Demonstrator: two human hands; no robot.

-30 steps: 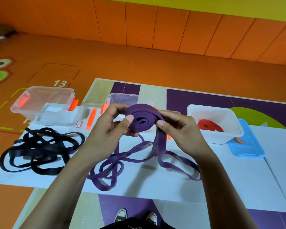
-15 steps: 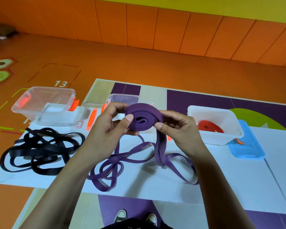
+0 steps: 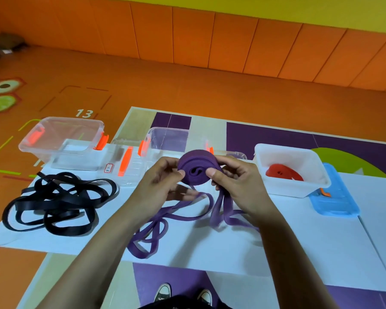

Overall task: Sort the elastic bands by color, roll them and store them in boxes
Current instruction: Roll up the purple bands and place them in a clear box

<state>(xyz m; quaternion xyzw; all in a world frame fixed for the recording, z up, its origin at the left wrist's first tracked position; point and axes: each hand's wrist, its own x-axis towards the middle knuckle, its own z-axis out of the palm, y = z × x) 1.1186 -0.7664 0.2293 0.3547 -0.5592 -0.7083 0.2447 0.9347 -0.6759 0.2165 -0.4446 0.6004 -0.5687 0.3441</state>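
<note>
Orange padded walls and an orange floor surround a low white tabletop [image 3: 299, 253] that carries everything. Above its middle, the left hand [image 3: 158, 188] and the right hand [image 3: 239, 186] both pinch a half-wound flat purple elastic band [image 3: 196, 169]. The thumbs press the coil's face and the fingers curl behind it. Its loose tail hangs down and loops across the surface toward the near edge.

One colour looks finished: a rolled red elastic band [image 3: 281, 172] lies inside the white plastic box [image 3: 286, 190] by the far right edge, with a blue lid [image 3: 334, 201] just beside it. A clear plastic box with orange latches [image 3: 42, 150] at the far left corner and a second clear box [image 3: 165, 141] behind the hands hold no bands that I can see. A tangle of black elastic bands [image 3: 54, 204] lies unrolled near the left edge.

I judge the job about a third done: the purple needs finishing and boxing, and the black is untouched.
</note>
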